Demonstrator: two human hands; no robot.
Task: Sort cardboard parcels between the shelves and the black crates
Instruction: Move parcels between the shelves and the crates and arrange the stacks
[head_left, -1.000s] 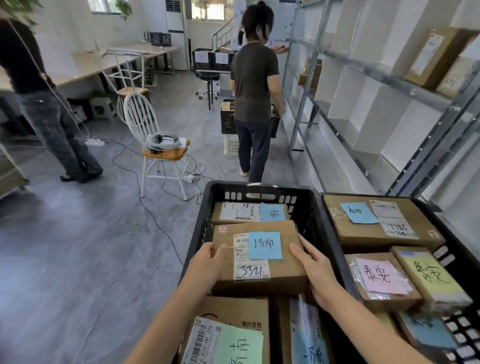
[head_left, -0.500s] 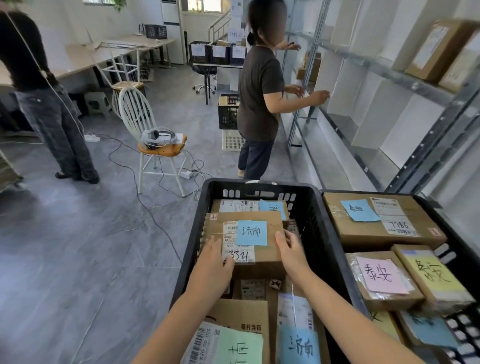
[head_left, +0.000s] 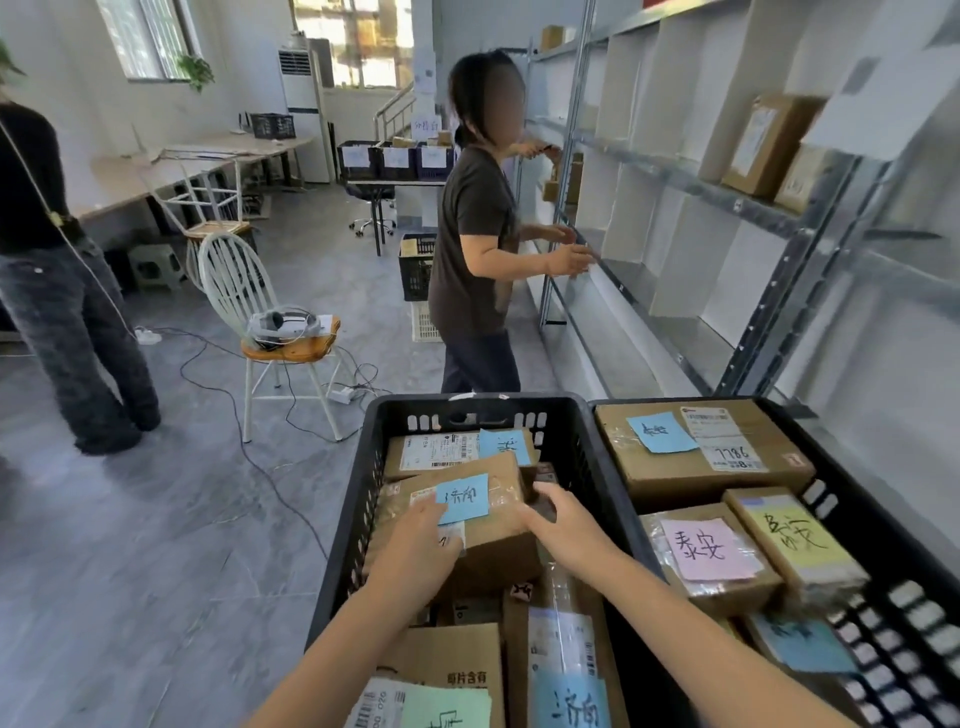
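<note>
A cardboard parcel with a blue note (head_left: 493, 514) lies tilted inside the left black crate (head_left: 358, 499), on top of other parcels. My left hand (head_left: 421, 545) rests flat on its near left top. My right hand (head_left: 566, 525) grips its right end. Another parcel with a blue note (head_left: 441, 452) lies behind it. The right black crate (head_left: 841, 499) holds several parcels with blue, pink and yellow notes. The metal shelves (head_left: 691, 182) stand at the right, with two parcels (head_left: 769, 145) on an upper level.
A person in a dark shirt (head_left: 478, 244) stands just beyond the crates, reaching into the shelves. A white chair (head_left: 270, 332) with a headset and floor cables sits left of the crates. Another person (head_left: 57, 280) stands at the far left. A black crate (head_left: 415, 265) stands behind.
The blue-note parcel has moved forward and down into the left crate and now lies tilted. My left hand has slid onto its top. The person ahead has turned toward the shelves.
</note>
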